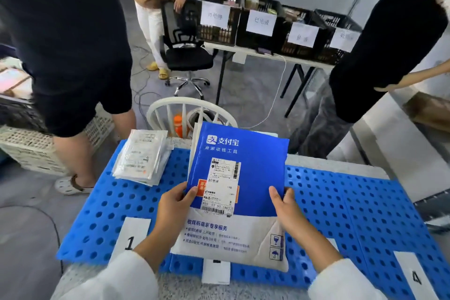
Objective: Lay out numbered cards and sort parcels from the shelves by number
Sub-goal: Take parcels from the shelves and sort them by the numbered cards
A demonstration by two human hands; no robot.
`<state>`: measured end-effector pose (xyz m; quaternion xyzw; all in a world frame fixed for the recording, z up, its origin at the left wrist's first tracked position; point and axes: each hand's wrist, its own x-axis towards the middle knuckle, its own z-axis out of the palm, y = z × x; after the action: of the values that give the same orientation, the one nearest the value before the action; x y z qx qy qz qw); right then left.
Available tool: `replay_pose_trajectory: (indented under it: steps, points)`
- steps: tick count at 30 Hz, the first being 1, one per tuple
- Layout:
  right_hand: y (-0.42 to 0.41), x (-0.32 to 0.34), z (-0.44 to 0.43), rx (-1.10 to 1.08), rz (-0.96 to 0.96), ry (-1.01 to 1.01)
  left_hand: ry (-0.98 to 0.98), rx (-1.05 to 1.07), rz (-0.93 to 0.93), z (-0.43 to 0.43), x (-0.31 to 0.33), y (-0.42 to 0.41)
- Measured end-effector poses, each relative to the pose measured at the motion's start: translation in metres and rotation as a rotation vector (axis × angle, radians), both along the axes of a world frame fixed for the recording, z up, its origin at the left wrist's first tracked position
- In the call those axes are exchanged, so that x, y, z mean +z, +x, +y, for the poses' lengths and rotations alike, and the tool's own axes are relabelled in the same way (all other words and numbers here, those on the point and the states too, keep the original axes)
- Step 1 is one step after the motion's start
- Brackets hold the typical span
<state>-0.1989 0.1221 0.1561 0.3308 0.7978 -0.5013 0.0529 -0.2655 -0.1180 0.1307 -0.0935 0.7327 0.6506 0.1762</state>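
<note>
I hold a blue and white padded parcel (253, 153) with a white shipping label over the blue perforated board (353, 204). My left hand (174, 202) grips its left edge, thumb on the front. My right hand (285, 209) grips its right edge. Card "1" (131, 238) lies on the board at the near left. Card "4" (414, 275) lies at the near right. Another card (216, 271) shows below the parcel, its number hidden. A stack of clear-bagged parcels (141, 156) rests on the board's far left corner.
A person in dark shorts (73, 56) stands close at the left beside a white crate (36, 148). Another person in black (377, 56) stands at the right. A white chair back (190, 114) is just behind the board. Labelled black crates (267, 24) sit on a far table.
</note>
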Motion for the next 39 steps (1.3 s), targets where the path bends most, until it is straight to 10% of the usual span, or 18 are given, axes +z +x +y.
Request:
replay_pose_trajectory:
  steps: [24,39]
  points:
    - [-0.132,-0.131,0.041,-0.199,-0.164,-0.142,-0.116,-0.046,-0.199,0.059,-0.137,-0.134]
    - [-0.106,-0.140,0.039,-0.163,-0.164,0.037,-0.595,-0.214,0.059,0.064,-0.138,-0.127]
